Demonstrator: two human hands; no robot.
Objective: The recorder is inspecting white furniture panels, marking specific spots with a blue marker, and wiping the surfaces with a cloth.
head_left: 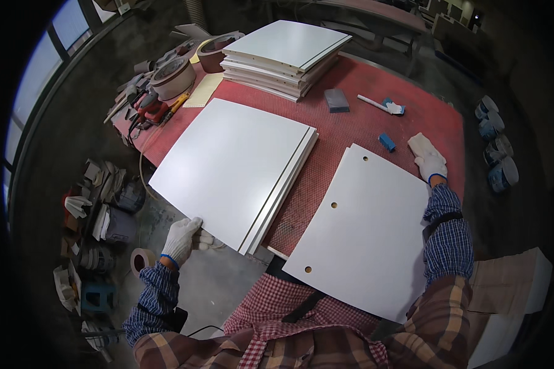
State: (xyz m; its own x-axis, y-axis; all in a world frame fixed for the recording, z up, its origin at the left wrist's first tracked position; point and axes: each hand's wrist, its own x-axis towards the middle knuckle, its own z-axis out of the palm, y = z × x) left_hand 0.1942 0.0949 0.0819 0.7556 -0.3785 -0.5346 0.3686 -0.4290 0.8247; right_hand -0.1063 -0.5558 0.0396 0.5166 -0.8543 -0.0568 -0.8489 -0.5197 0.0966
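Note:
A stack of white panels (228,166) lies on the left of the red table, with a groove along the top one's right side. At its near left edge is my left hand (183,240) in a white knit glove, thumb at the rim and fingers below, closed on the top panel's edge. My gloved right hand (432,165) is closed on a beige sponge-like pad (420,144) at the table's right side. Right beside it lies a single white panel (369,227) with three holes along its left side, reaching over the table's near edge.
A taller stack of white panels (283,46) stands at the back. A grey block (337,100), a white-handled brush-like tool (381,105) and a blue block (386,142) lie on the red table (406,86). Tape rolls (172,79) and a red power tool (151,109) crowd the far left. Tins (503,174) stand at right.

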